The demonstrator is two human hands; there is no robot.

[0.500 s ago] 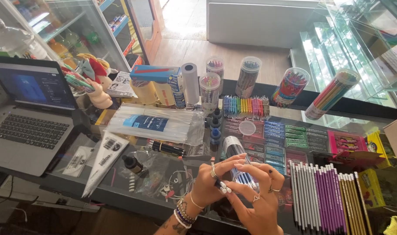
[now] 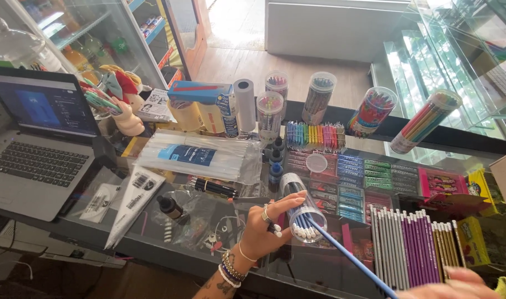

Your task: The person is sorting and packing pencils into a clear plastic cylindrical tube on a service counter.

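My left hand (image 2: pixel 271 224) grips a clear cylindrical tube (image 2: pixel 300 200) tilted toward me, its open mouth showing several white-tipped blue pencils. My right hand (image 2: pixel 458 287) sits at the bottom right edge, mostly cut off, holding a long blue pencil (image 2: pixel 350 258) whose far end reaches the tube's mouth. The tube's round clear lid (image 2: pixel 317 162) lies on the glass counter behind it.
A row of purple, grey and gold pencils (image 2: pixel 416 246) lies to the right. Upright tubes of coloured pencils (image 2: pixel 318 97) stand at the back. A bag of white sticks (image 2: pixel 197 155), a black marker (image 2: pixel 213 188) and an open laptop (image 2: pixel 34 144) lie left.
My right hand has pulled away from the tube toward the lower right, drawing one blue pencil out with it. My left hand still holds the tube.
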